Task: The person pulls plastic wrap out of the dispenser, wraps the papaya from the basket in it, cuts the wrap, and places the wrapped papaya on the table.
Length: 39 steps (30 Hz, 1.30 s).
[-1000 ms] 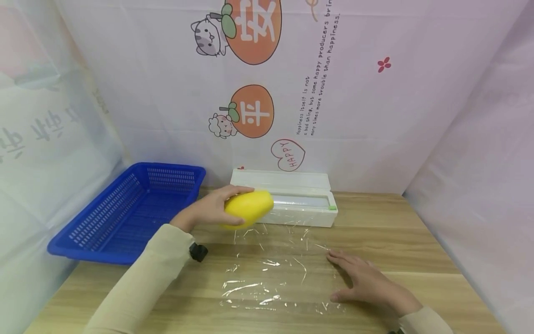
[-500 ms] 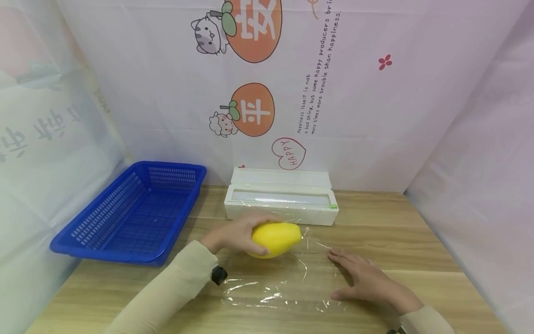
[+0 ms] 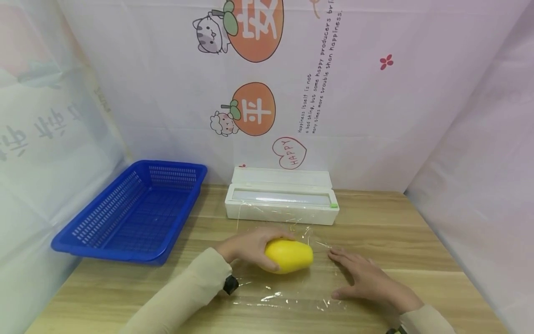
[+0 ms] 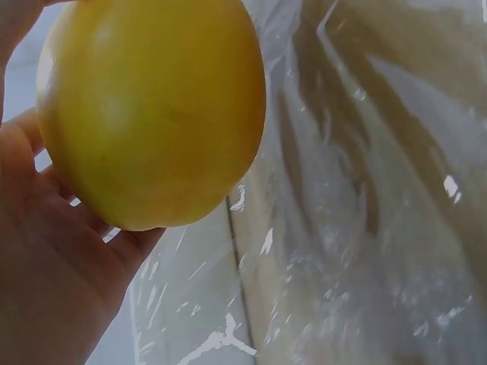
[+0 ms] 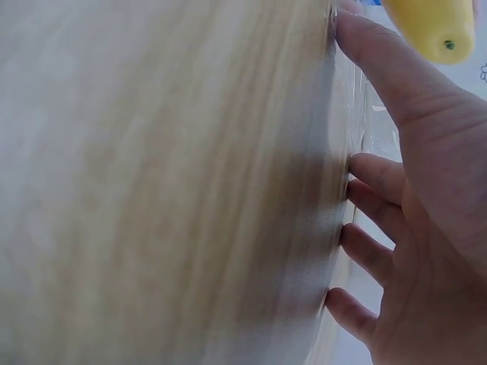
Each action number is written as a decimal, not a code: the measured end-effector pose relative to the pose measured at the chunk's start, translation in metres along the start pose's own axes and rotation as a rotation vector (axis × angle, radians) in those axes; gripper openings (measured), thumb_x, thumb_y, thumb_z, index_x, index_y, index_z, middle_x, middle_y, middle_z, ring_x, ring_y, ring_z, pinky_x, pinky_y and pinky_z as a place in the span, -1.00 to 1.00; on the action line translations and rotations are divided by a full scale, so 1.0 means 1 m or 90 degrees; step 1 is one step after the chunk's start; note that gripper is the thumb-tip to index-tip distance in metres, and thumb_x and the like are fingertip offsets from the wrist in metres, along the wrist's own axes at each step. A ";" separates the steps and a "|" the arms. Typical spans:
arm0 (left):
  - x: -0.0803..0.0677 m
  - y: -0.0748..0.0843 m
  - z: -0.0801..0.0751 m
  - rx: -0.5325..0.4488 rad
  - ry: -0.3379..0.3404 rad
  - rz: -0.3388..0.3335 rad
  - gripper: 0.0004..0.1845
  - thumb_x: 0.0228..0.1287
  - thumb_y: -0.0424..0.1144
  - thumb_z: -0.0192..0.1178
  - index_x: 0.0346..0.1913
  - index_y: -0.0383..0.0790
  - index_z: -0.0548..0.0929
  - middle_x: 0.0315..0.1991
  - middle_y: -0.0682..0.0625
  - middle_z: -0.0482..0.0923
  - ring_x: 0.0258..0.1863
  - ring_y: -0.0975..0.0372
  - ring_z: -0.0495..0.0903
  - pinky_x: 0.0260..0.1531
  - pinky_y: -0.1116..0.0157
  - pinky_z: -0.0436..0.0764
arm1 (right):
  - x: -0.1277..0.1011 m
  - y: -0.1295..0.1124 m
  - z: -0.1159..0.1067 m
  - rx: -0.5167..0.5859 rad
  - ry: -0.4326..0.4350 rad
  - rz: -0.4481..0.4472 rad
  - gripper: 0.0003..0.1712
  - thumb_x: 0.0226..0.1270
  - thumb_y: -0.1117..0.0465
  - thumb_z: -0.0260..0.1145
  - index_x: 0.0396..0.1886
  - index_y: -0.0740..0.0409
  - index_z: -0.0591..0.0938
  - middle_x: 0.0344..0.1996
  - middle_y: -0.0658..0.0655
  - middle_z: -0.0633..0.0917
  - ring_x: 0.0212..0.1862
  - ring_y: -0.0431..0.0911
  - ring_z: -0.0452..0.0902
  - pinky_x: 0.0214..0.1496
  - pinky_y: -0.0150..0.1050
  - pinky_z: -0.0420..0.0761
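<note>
My left hand (image 3: pixel 250 245) grips a yellow mango (image 3: pixel 289 255) and holds it on or just above a sheet of clear cling film (image 3: pixel 288 297) spread on the wooden table (image 3: pixel 417 241). The left wrist view shows the mango (image 4: pixel 152 106) cupped in my palm (image 4: pixel 46 266) over the film (image 4: pixel 342 251). My right hand (image 3: pixel 367 280) lies flat with straight fingers, pressing the film's right edge. In the right wrist view its fingers (image 5: pixel 380 76) lie on the film, with the mango's tip (image 5: pixel 434 26) above them.
A white cling film dispenser box (image 3: pixel 282 202) stands open at the back of the table. A blue plastic basket (image 3: pixel 133 213) sits at the left. Printed cloth walls close in the back and both sides.
My left hand has brought the mango from in front of the dispenser box toward me and down onto the middle of the film. The right hand has stayed flat on the film.
</note>
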State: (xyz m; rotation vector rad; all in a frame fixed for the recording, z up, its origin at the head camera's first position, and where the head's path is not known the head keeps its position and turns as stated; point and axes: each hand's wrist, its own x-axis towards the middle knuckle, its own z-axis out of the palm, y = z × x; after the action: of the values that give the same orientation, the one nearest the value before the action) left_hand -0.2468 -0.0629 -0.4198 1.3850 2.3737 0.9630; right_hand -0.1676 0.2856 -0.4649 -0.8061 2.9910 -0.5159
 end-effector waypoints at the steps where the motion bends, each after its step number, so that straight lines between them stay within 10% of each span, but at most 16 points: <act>1: 0.001 0.000 0.002 -0.011 -0.001 -0.004 -0.14 -0.11 -0.07 0.48 0.40 0.09 0.46 0.32 0.24 0.43 0.17 0.33 0.42 0.15 0.23 0.44 | 0.000 0.000 0.000 0.000 -0.001 0.001 0.20 -0.09 -0.57 0.35 0.45 0.06 0.42 0.45 0.16 0.36 0.37 0.26 0.31 0.20 0.52 0.22; 39: 0.005 -0.005 0.018 0.011 -0.016 -0.008 -0.11 -0.04 0.07 0.52 0.42 0.07 0.42 0.31 0.17 0.43 0.14 0.34 0.43 0.10 0.28 0.48 | -0.003 0.001 -0.001 0.047 0.016 -0.025 0.16 -0.05 -0.48 0.42 0.45 0.12 0.41 0.44 0.20 0.37 0.39 0.24 0.29 0.29 0.43 0.21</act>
State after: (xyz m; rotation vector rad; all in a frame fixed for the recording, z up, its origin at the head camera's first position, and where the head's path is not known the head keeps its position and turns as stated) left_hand -0.2438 -0.0526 -0.4358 1.3778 2.3746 0.9188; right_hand -0.1656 0.2886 -0.4646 -0.8610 2.9649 -0.6382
